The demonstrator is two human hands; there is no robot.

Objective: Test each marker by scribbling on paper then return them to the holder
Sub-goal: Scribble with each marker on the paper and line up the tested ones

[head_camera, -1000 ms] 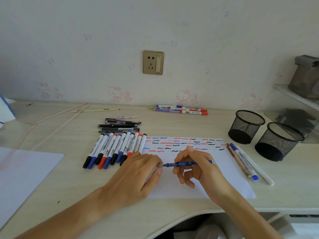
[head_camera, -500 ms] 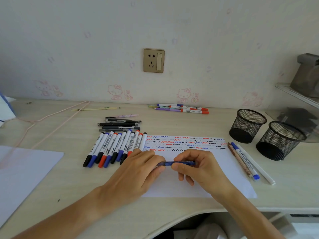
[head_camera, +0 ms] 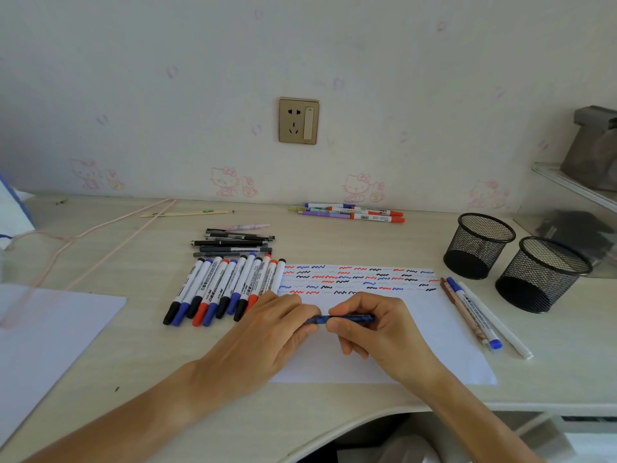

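Blue pen (head_camera: 344, 318) level over paper (head_camera: 434, 329), pinched at left end by left hand (head_camera: 267, 339), right hand (head_camera: 377, 329) curled round barrel; row of markers (head_camera: 227, 289) just left of left hand; bare paper below hands; two mesh holders (head_camera: 480, 245) well apart at right, three pens (head_camera: 480, 315) between sheet and holders; desk edge (head_camera: 500, 401) near wrists

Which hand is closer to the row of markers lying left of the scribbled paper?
Left. The left hand lies right beside the row of markers, at its near end. The right hand is farther right, over the paper.
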